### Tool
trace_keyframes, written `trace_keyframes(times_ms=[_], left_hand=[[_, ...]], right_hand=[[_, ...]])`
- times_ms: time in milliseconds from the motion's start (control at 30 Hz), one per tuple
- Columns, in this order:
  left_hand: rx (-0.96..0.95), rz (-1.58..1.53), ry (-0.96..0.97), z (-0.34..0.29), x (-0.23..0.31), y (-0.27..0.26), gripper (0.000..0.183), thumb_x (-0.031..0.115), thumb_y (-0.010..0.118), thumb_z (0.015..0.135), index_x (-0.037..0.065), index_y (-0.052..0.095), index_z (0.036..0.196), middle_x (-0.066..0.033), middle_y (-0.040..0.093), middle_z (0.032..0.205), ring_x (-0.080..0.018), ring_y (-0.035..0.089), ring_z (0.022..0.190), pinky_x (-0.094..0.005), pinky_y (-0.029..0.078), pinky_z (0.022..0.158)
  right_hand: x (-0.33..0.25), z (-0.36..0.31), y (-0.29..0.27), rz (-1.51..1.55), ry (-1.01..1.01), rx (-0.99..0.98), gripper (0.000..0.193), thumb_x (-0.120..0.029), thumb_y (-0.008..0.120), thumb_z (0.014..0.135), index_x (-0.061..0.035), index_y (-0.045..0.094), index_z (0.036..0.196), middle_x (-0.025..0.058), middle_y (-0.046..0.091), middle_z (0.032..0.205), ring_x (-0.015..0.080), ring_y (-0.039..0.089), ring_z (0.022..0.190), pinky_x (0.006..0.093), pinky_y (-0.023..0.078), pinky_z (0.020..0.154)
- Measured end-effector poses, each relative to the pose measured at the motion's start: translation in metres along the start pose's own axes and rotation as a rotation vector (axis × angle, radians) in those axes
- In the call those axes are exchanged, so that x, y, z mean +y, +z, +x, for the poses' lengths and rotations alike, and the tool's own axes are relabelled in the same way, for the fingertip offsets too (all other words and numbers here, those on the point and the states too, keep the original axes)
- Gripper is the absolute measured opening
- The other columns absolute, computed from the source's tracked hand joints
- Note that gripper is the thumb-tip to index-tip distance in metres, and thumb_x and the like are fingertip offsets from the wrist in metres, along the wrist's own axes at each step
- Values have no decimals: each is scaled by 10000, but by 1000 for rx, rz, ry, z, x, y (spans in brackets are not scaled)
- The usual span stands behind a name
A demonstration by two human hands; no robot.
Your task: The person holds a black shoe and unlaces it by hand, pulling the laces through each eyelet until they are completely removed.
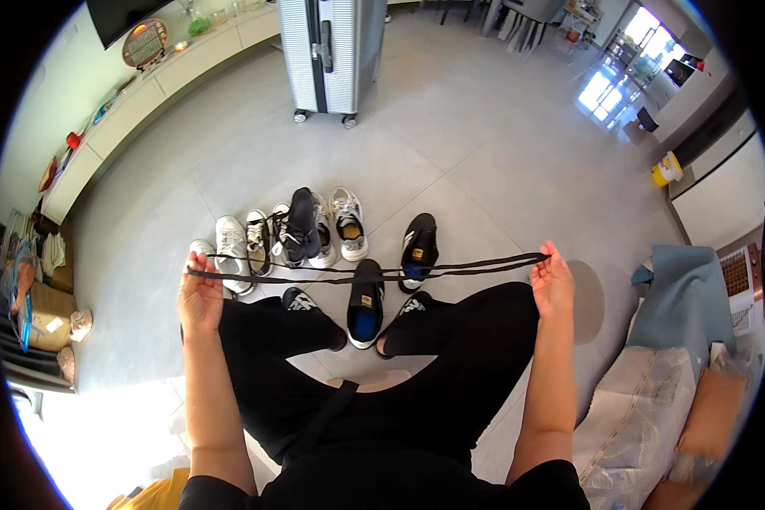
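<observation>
seen from above, looking down past black-trousered knees to a grey tiled floor. long black shoelace, thin and flat, doubled into two strands, stretched taut and nearly level between both hands above the knees, in front of a cluster of shoes. left hand at the lace's left end, fingers curled closed, pinching the strands. right hand at the right end, slightly higher, fingers pinched shut on the lace.

beyond the lace, left to right on the floor: white sneakers, a black high shoe resting over pale ones, a grey-white sneaker, then a black sneaker with a blue insole and another black sneaker. feet in black shoes partly hidden under the knees. hard to tell how many strands lie in each grip, or where the lace ends sit.

room, left to right: cluttered boxes and cloth at the far left edge, a long pale low cabinet along the wall, a striped silver suitcase upright on wheels at top centre, bright glass doors far right, a blue cloth and patterned cushions at the lower right, cut off by the dark lens rim.
</observation>
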State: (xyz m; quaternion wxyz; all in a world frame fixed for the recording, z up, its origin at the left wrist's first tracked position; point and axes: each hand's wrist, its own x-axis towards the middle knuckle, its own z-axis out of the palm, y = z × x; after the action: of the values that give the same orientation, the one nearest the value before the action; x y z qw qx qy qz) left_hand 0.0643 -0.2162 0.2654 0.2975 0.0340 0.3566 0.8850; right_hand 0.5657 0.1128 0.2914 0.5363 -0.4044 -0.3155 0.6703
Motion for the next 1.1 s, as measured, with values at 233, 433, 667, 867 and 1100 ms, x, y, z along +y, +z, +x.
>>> trace_keyframes(times_ms=[233,433,667,867,1100], left_hand=[[-110,242,64,-13,0,40,212,75,562,905,17,556,1109,-85,639,970,-160,610,829,-288,516,769],[-384,663,80,-44,-34,94,223,-75,515,840,-28,648,1013,-89,668,848,-141,628,783,-253,510,729],[-733,1032,286,-72,-72,137,235,-51,632,789,34,702,997,-35,599,830,-99,537,740,-216,418,617],[-817,1080,273,-74,-73,150,271,-72,559,803,3,671,1038,-45,570,813,-106,534,738,-229,427,611],[-821,859,80,-78,-73,158,174,62,603,872,-45,652,1000,-45,571,833,-113,536,694,-239,431,613]], right_hand=[[24,7,22,-40,59,-99,350,-197,552,937,-29,508,1241,33,612,1026,117,559,877,261,470,744],[63,-32,113,-654,72,-415,482,-190,654,852,-36,502,1282,99,555,1197,168,557,1004,274,449,832],[95,-111,205,-718,-233,-1020,573,-243,706,809,-54,483,1302,156,475,1329,263,434,1260,364,360,1014],[107,-107,208,-526,32,-1003,465,-175,654,860,-18,503,1270,108,627,1095,166,591,1026,296,455,866],[87,-105,209,-524,157,-1008,294,-150,597,897,3,597,1148,30,653,807,74,587,721,224,444,649]])
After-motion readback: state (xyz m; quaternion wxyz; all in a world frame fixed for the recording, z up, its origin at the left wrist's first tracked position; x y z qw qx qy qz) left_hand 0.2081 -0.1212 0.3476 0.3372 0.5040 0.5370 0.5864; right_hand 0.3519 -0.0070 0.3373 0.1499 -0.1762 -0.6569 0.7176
